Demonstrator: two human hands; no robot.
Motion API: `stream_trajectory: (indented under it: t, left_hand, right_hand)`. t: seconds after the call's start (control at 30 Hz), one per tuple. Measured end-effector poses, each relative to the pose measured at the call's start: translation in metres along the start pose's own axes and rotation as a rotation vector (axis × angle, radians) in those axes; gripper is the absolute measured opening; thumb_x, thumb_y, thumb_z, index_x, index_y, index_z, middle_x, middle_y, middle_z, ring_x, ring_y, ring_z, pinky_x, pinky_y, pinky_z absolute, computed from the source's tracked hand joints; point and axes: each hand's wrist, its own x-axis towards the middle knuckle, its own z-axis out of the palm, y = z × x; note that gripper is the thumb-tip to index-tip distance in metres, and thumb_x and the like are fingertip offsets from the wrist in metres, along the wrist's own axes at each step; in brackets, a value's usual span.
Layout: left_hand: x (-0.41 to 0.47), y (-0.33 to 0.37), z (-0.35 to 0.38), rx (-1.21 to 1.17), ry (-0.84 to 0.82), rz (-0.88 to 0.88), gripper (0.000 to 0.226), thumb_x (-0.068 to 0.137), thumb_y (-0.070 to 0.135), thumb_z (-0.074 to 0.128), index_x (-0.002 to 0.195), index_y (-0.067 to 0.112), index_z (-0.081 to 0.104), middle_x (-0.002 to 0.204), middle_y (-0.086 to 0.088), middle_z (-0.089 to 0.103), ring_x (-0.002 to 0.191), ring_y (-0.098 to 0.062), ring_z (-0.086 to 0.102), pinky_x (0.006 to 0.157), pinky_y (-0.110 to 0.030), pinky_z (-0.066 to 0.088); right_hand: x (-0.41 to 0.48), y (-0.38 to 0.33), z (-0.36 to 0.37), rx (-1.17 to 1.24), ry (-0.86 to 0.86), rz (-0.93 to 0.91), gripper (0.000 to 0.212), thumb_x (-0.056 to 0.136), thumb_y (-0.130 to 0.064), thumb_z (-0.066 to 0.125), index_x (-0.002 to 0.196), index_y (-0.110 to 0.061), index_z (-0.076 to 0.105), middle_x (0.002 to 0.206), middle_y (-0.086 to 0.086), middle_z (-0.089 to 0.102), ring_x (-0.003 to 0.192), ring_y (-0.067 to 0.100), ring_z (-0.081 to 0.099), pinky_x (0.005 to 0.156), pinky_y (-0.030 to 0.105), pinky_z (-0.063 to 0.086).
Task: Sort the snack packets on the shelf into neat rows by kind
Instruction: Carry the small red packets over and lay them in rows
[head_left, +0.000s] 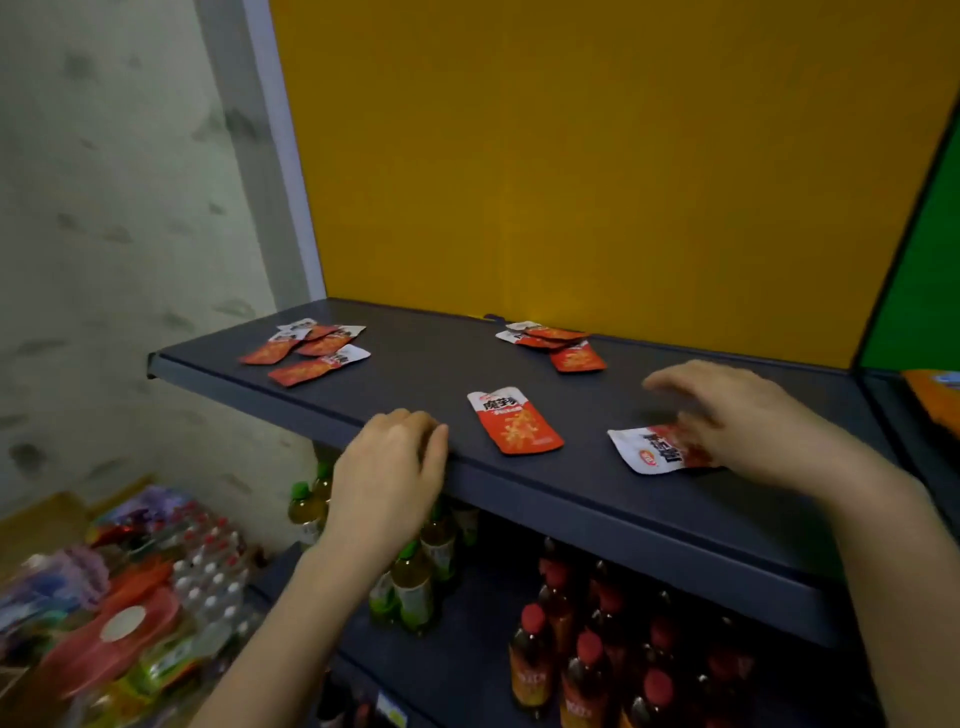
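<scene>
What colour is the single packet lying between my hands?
The packet is orange-red with a white top; head view.

We log the right hand (727, 415) as motion-smeared; it covers the red end of the front packet (649, 451), so we cannot tell whether it pinches or merely lies over it. The left hand (389, 467) tucks its fingertips out of sight at the lip of the shelf (623, 519), grip unreadable, and hides part of the bottles (415, 587) below. The left pile (309, 347) and right pile (558, 343) overlap beyond counting, an orange thing (935, 400) is cut by the right edge, and the floor goods (130, 597) are blurred.
</scene>
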Motion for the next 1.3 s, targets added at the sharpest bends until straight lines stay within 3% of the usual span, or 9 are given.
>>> stream_trajectory:
  t: [0.2, 0.4, 0.57, 0.67, 0.9, 0.97, 1.1, 1.2, 1.3]
  left_hand:
    - [0.058, 0.019, 0.044, 0.064, -0.232, -0.077, 0.063, 0.090, 0.059, 0.032, 0.105, 0.007, 0.065, 0.111, -0.014, 0.055, 0.109, -0.031, 0.050, 0.093, -0.039, 0.042]
    - [0.089, 0.033, 0.065, 0.033, -0.371, -0.003, 0.083, 0.071, 0.075, 0.048, 0.116, 0.006, 0.053, 0.121, -0.012, 0.049, 0.118, -0.029, 0.043, 0.097, -0.039, 0.039]
    - [0.106, 0.029, 0.071, -0.151, -0.484, 0.044, 0.070, 0.070, 0.065, 0.062, 0.108, 0.008, 0.048, 0.119, -0.010, 0.053, 0.113, -0.027, 0.049, 0.091, -0.036, 0.041]
    - [0.112, 0.025, 0.071, -0.273, -0.512, 0.050, 0.059, 0.072, 0.056, 0.067, 0.098, 0.013, 0.037, 0.116, -0.009, 0.057, 0.108, -0.027, 0.054, 0.081, -0.036, 0.043]
    - [0.131, -0.004, 0.070, -0.697, -0.568, -0.033, 0.038, 0.083, 0.026, 0.067, 0.104, 0.014, 0.039, 0.110, -0.007, 0.060, 0.103, -0.024, 0.060, 0.086, -0.036, 0.048]
    - [0.138, -0.014, 0.072, -0.869, -0.577, -0.112, 0.031, 0.085, 0.019, 0.065, 0.109, 0.015, 0.046, 0.112, -0.011, 0.064, 0.094, -0.024, 0.065, 0.087, -0.041, 0.053]
    - [0.146, -0.026, 0.073, -1.229, -0.699, -0.299, 0.027, 0.094, 0.006, 0.049, 0.119, 0.014, 0.044, 0.109, -0.014, 0.065, 0.065, -0.015, 0.071, 0.063, -0.032, 0.058]
    - [0.157, -0.029, 0.074, -1.321, -0.708, -0.359, 0.027, 0.094, 0.002, 0.045, 0.120, 0.012, 0.043, 0.097, -0.006, 0.067, 0.066, -0.016, 0.070, 0.068, -0.033, 0.056]
    - [0.173, -0.030, 0.076, -1.336, -0.662, -0.384, 0.025, 0.094, 0.000, 0.044, 0.118, 0.008, 0.048, 0.090, -0.006, 0.066, 0.068, -0.016, 0.068, 0.072, -0.032, 0.054]
  right_hand:
    - [0.009, 0.022, -0.007, -0.032, -0.345, 0.081, 0.049, 0.094, -0.033, 0.049, 0.141, -0.027, 0.035, 0.146, -0.009, 0.037, 0.133, 0.010, 0.037, 0.110, 0.023, 0.028]
    - [0.013, 0.027, -0.001, 0.024, -0.427, 0.135, 0.062, 0.091, -0.047, 0.047, 0.146, -0.030, 0.026, 0.150, -0.014, 0.029, 0.136, 0.006, 0.030, 0.113, 0.025, 0.024]
    - [0.013, 0.027, 0.004, 0.063, -0.306, 0.205, 0.041, 0.083, -0.049, 0.059, 0.119, -0.035, 0.048, 0.118, -0.010, 0.049, 0.109, 0.005, 0.045, 0.095, 0.022, 0.036]
    - [0.018, 0.025, 0.008, 0.060, -0.247, 0.301, 0.034, 0.077, -0.054, 0.063, 0.099, -0.032, 0.049, 0.099, -0.011, 0.057, 0.087, 0.006, 0.051, 0.079, 0.024, 0.041]
    - [0.037, 0.006, 0.016, -0.037, -0.153, 0.520, 0.044, 0.076, -0.060, 0.061, 0.099, -0.026, 0.044, 0.105, 0.001, 0.056, 0.095, 0.020, 0.052, 0.077, 0.030, 0.040]
    - [0.043, 0.000, 0.022, 0.067, -0.074, 0.559, 0.043, 0.078, -0.055, 0.062, 0.103, -0.024, 0.047, 0.108, 0.003, 0.057, 0.095, 0.020, 0.054, 0.076, 0.030, 0.041]
    - [0.059, -0.018, 0.035, 0.380, 0.113, 0.568, 0.033, 0.085, -0.043, 0.061, 0.106, -0.019, 0.052, 0.095, 0.000, 0.062, 0.076, 0.010, 0.057, 0.063, 0.025, 0.042]
    - [0.081, -0.032, 0.044, 0.616, 0.223, 0.554, 0.026, 0.086, -0.036, 0.062, 0.104, -0.019, 0.052, 0.085, -0.004, 0.061, 0.067, 0.007, 0.056, 0.056, 0.023, 0.040]
    - [0.111, -0.042, 0.047, 0.613, 0.297, 0.568, 0.024, 0.087, -0.034, 0.061, 0.104, -0.019, 0.052, 0.082, -0.004, 0.062, 0.067, 0.010, 0.058, 0.054, 0.023, 0.040]
